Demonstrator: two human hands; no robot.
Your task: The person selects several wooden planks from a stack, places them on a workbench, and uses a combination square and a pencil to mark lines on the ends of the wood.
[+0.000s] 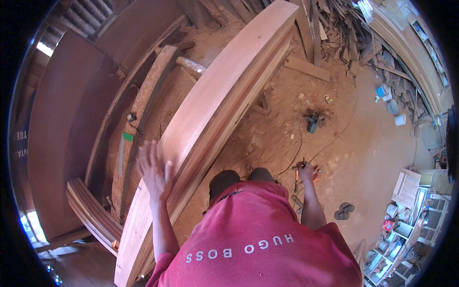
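A long, smooth wooden plank [224, 71] lies slantwise on top of a stack of boards [217, 143]. My left hand [155, 170] is at the plank's near part, fingers spread and slightly blurred; it grips nothing. On my right, my right hand [306, 172] is closed around a thin dark object [303, 163], whose kind I cannot make out. Beside that hand, low near the floor, are an orange-and-dark tool [316, 173] and a thin upright-looking tool [296, 182], both partly hidden.
A green corded power tool [312, 124] sits on the dusty floor, its cord trailing toward me. Dark sandals [344, 211] lie to the right. Buckets [400, 119], scrap wood [344, 36] and a cluttered shelf [401, 232] line the right side. A rough beam [138, 115] stands left.
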